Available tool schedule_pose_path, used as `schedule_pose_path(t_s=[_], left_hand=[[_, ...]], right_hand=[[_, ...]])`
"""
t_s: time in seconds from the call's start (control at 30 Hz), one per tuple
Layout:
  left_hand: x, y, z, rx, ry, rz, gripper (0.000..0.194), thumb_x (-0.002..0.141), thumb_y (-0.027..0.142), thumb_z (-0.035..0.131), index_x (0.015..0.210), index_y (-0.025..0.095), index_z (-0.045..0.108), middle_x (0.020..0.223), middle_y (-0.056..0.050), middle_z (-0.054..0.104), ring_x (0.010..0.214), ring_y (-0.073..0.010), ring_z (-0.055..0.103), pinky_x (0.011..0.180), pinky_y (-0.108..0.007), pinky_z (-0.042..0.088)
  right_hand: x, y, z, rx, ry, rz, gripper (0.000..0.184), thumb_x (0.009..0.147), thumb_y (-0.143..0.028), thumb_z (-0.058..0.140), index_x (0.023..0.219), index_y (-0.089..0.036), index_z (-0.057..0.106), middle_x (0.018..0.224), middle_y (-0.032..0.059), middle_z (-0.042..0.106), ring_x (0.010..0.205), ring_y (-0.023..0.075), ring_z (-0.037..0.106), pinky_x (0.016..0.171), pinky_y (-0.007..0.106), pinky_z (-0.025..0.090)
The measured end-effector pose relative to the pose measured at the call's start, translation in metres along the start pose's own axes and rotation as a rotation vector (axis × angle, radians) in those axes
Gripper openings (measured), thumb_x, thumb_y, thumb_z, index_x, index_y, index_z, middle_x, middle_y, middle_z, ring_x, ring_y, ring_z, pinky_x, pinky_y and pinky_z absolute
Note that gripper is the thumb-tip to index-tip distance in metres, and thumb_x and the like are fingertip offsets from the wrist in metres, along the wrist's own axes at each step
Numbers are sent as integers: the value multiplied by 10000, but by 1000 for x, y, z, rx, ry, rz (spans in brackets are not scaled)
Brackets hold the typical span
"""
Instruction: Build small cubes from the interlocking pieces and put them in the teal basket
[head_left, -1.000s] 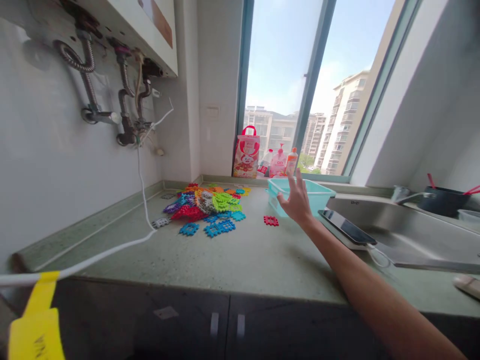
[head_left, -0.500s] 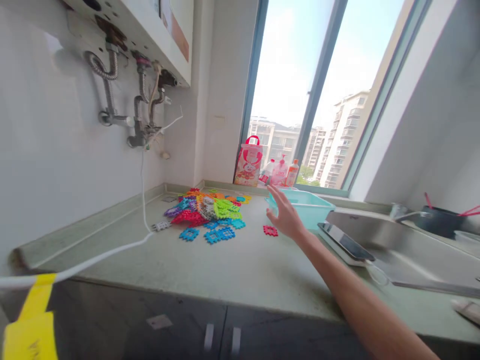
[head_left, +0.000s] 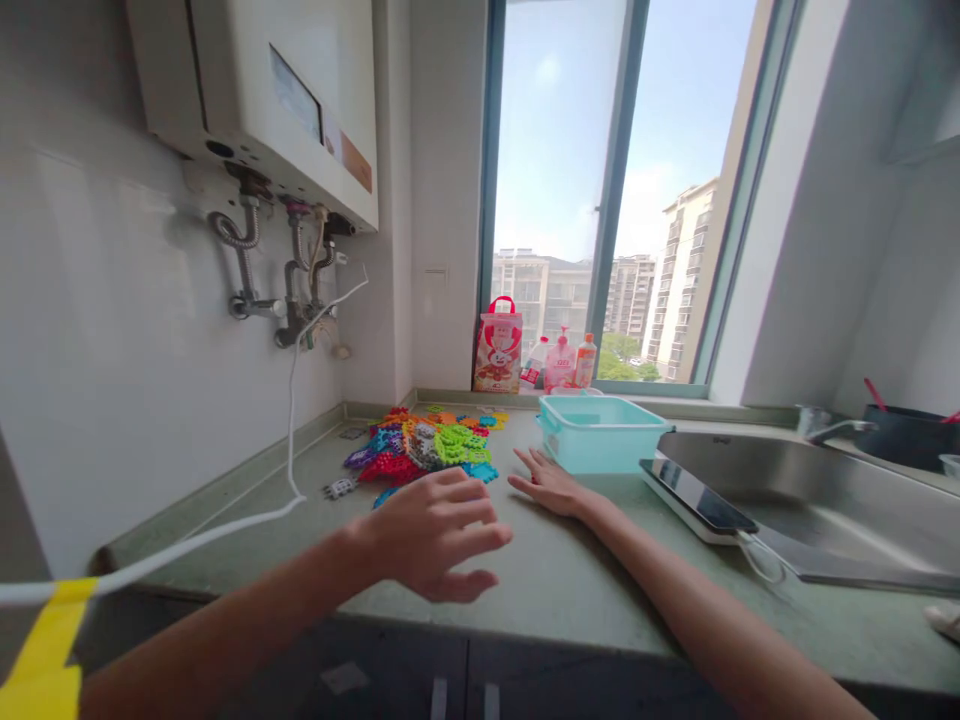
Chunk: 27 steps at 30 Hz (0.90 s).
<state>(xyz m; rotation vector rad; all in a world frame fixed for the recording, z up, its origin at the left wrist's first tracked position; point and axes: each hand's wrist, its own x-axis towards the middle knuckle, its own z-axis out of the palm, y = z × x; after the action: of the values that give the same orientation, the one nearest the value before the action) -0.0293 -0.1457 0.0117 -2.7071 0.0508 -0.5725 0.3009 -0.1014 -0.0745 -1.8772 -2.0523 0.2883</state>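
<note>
My right hand (head_left: 549,484) lies low over the counter (head_left: 517,590), its fingers spread, just left of the turquoise plastic basin (head_left: 600,450). A speck of red shows between its fingers, where a red interlocking piece lies mostly covered. Nearer to me, my left hand (head_left: 439,535) hovers over the counter with its fingers apart and nothing in them. Beyond it is a pile of colourful plastic interlocking pieces: red (head_left: 388,467), lime green (head_left: 459,445), purple and blue ones. My left hand hides part of the blue pieces at the front.
A phone (head_left: 701,495) on a white charger rests between the basin and the steel sink (head_left: 840,500). A white cable (head_left: 225,525) runs across the counter's left side. A pink bag (head_left: 499,350) and several bottles (head_left: 561,362) stand by the window.
My left hand has come into view in front of the pile. My right hand has lowered from beside the basin onto the red piece. The view has tilted up.
</note>
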Motion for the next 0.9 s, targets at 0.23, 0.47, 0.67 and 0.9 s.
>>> schedule_pose_path(t_s=[0.23, 0.47, 0.67, 0.9], left_hand=[[4, -113, 71, -136, -431, -551, 1019, 822, 948, 490, 1625, 323, 444, 1708, -172, 337, 1587, -487, 201, 1217, -769, 91], [-43, -137, 67, -201, -427, -655, 1069, 753, 988, 522, 1626, 377, 436, 1724, -147, 312, 1585, -493, 206, 1233, -732, 165], [-81, -153, 61, -253, -440, -698, 1119, 723, 978, 578, 1639, 358, 413, 1735, -141, 290, 1591, -462, 222, 1249, -675, 212], [-96, -169, 44, -106, -430, -824, 1170, 670, 1021, 555, 1543, 242, 577, 1585, -237, 507, 1497, -490, 394, 1228, -726, 128]], right_hand=[[-3, -20, 3, 52, -6, -64, 971, 960, -860, 365, 1709, -250, 259, 1764, 144, 169, 1633, 324, 162, 1315, 507, 139], [60, -47, 11, 37, -28, -199, 967, 920, -851, 497, 1691, -299, 308, 1767, 157, 144, 1612, 383, 215, 1288, 619, 163], [110, -97, 36, 26, -87, -311, 974, 902, -853, 536, 1687, -320, 319, 1748, 138, 243, 1617, 400, 180, 1291, 629, 130], [128, -145, 67, 112, 5, -293, 835, 968, -822, 441, 1652, -345, 401, 1724, 88, 323, 1607, 394, 208, 1288, 594, 188]])
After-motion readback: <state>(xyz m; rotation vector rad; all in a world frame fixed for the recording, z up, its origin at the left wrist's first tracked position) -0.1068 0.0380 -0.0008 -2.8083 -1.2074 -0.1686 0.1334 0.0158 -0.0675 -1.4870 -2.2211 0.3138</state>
